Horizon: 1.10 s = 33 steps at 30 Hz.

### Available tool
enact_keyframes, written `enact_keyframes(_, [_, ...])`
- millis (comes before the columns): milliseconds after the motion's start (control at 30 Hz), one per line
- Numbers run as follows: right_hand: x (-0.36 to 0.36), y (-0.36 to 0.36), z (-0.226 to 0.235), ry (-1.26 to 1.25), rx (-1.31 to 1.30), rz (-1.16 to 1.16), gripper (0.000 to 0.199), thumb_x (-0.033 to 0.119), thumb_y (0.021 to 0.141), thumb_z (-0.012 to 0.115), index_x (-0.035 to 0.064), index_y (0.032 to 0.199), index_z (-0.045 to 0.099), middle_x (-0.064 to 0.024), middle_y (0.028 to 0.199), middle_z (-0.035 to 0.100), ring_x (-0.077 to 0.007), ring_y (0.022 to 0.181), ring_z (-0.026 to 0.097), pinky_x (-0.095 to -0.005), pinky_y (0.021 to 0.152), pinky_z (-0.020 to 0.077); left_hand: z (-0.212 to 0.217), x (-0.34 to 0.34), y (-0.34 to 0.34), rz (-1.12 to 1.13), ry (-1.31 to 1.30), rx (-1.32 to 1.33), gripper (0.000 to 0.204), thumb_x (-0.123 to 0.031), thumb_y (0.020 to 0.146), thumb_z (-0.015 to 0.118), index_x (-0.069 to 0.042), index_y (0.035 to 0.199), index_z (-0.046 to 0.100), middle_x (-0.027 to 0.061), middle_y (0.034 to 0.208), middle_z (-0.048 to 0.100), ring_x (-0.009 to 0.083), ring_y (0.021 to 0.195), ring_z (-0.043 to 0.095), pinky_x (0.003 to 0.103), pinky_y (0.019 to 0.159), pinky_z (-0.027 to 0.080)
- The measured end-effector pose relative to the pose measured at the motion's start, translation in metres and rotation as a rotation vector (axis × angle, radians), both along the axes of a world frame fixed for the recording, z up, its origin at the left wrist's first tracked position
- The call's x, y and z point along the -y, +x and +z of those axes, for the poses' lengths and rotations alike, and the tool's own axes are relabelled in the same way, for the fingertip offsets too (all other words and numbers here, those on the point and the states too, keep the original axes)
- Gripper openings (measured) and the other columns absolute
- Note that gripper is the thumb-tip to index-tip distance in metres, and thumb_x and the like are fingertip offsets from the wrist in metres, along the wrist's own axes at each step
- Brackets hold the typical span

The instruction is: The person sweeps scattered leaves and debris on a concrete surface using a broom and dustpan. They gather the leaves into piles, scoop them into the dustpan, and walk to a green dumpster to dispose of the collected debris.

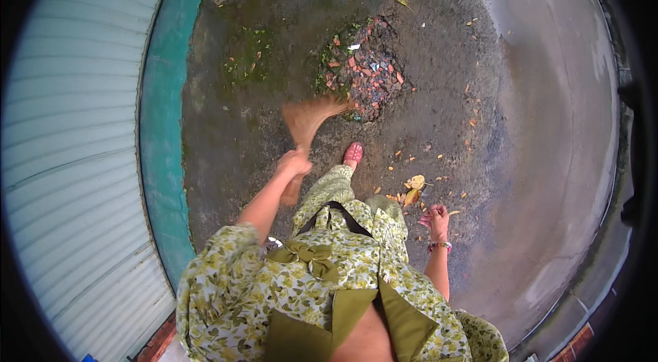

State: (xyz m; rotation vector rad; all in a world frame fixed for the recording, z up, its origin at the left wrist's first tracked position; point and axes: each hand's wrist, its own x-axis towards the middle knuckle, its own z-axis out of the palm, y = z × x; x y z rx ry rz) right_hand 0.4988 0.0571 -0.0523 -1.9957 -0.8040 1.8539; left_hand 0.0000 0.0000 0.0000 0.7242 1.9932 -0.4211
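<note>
A straw hand broom (312,119) is gripped around its middle by my left hand (293,164), in front of me to the left. Its fanned bristles, blurred, spread to the right towards a patch of broken rubble (373,78), while its butt end points back towards me. Low at my right side, my right hand (436,219) has its fingers curled together. Something small and pinkish shows at those fingers, too small to name. Close beyond that hand, a few yellow dry leaves (414,187) lie on the ground.
A pale corrugated metal wall (82,136) with a green strip (164,108) at its foot runs along the left. Wet, smooth concrete (548,156) stretches along the right. Small leaves and moss dot the dark ground (274,81). My red shoe (353,152) stands just short of the rubble.
</note>
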Motion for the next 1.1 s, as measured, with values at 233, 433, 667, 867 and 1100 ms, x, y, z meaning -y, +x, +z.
enact_keyframes(233, [0.038,-0.004,-0.019,-0.228,0.127,0.024,0.012,0.015,0.088,0.051,0.0063,0.093,0.046,-0.0105,0.071,0.058,-0.0229,0.056,0.062,-0.0395,0.051,0.0568,0.04,0.009,-0.006,0.589,0.243,0.607,0.095,-0.004,0.067,0.068,-0.01,0.147,0.017,0.0088,0.076,0.061,0.0136,0.05,0.055,0.029,0.047,0.046])
enact_keyframes(433, [0.024,0.004,-0.002,-0.211,0.146,0.006,0.015,0.016,0.086,0.055,0.0074,0.094,0.045,-0.0111,0.073,0.058,-0.023,0.055,0.061,-0.0401,0.053,0.057,0.06,0.026,-0.026,0.58,0.346,0.375,0.094,-0.005,0.067,0.069,-0.01,0.146,0.02,0.0094,0.077,0.062,0.014,0.052,0.055,0.028,0.048,0.048])
enact_keyframes(667, [0.042,0.056,0.033,0.019,0.219,-0.15,0.016,0.019,0.087,0.055,0.0068,0.095,0.049,-0.0082,0.07,0.058,-0.0183,0.053,0.058,-0.0327,0.047,0.053,-0.004,0.003,-0.127,1.052,0.528,0.313,0.056,-0.001,0.066,0.065,-0.005,0.117,0.043,0.0068,0.06,0.054,0.0185,0.043,0.053,0.034,0.039,0.046])
enact_keyframes(867, [0.162,0.125,0.043,-0.204,0.394,-0.241,0.012,0.014,0.086,0.05,0.0029,0.091,0.048,-0.0126,0.065,0.057,-0.0231,0.05,0.059,-0.034,0.04,0.0504,-0.125,-0.108,-0.172,1.232,0.581,0.374,0.024,-0.006,0.061,0.067,-0.002,0.081,0.054,0.0086,0.061,0.056,0.0203,0.049,0.057,0.036,0.045,0.049])
enact_keyframes(1100, [0.161,0.192,-0.034,-0.202,0.569,-0.092,0.011,0.008,0.08,0.052,-0.0013,0.086,0.052,-0.0156,0.066,0.06,-0.0258,0.055,0.062,-0.0398,0.049,0.0536,-0.219,-0.206,-0.058,0.624,0.682,0.058,0.045,-0.006,0.06,0.067,-0.001,0.103,0.053,0.0071,0.065,0.058,0.0194,0.047,0.057,0.033,0.042,0.047])
